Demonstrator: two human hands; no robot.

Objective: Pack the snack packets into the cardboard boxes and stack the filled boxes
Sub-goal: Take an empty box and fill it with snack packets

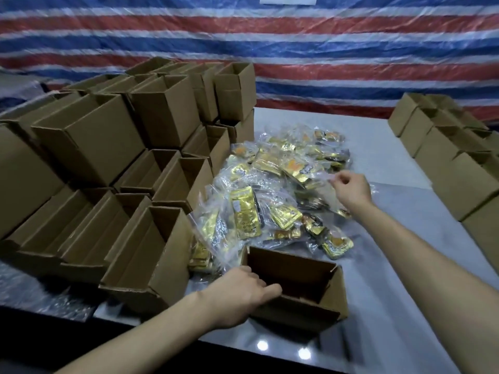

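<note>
Beside the pile [272, 201], left hand [240, 295] curls over the cardboard box [297, 310]; right hand [351, 186] pinches a snack packet [325, 177] by slick film; it may slip.

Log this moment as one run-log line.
step: picking | left grip: holds open box at its left wall | right grip: pinches clear-wrapped packet on the pile | open box: no packets seen inside

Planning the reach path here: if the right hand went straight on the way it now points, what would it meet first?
The right hand points up-left and seems to pinch a clear packet edge. Straight on lies the pile of snack packets, probably its gold packets first; depth is unclear.
</note>
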